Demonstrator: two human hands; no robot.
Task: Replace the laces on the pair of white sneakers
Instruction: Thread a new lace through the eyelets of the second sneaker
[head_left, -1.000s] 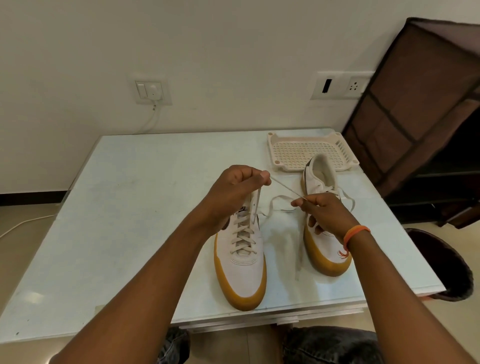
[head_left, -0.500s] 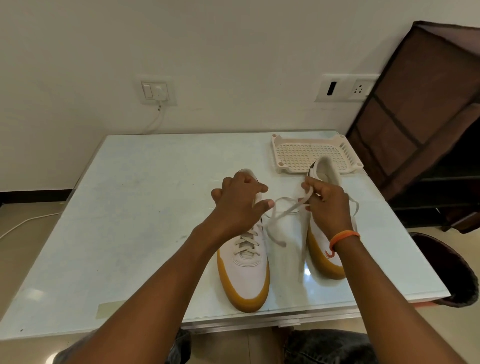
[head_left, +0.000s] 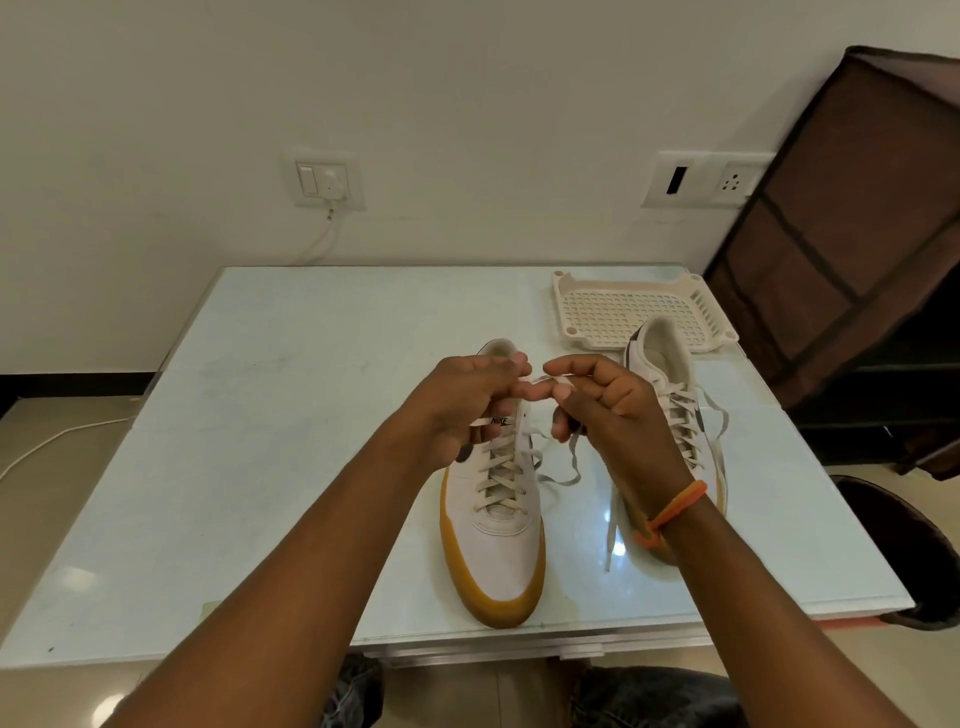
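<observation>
Two white sneakers with tan soles stand on the pale table (head_left: 291, 415), toes toward me. The left sneaker (head_left: 501, 540) is laced up its front; its lace ends (head_left: 563, 475) trail loose to the right. My left hand (head_left: 465, 410) and my right hand (head_left: 610, 410) meet above its collar, fingertips nearly touching, each pinching a piece of that white lace. The right sneaker (head_left: 675, 395) lies partly behind my right wrist, which wears an orange band; one of its lace ends (head_left: 613, 535) hangs down onto the table.
A cream plastic perforated tray (head_left: 631, 312) sits at the table's back right corner. A brown fabric wardrobe (head_left: 852, 223) stands to the right, with a dark round bin (head_left: 904, 535) below it. Wall sockets and a white cable are behind the table.
My hands came together over the left sneaker's collar; a second ago they were apart with the lace pulled taut between them. The camera view tilted up slightly.
</observation>
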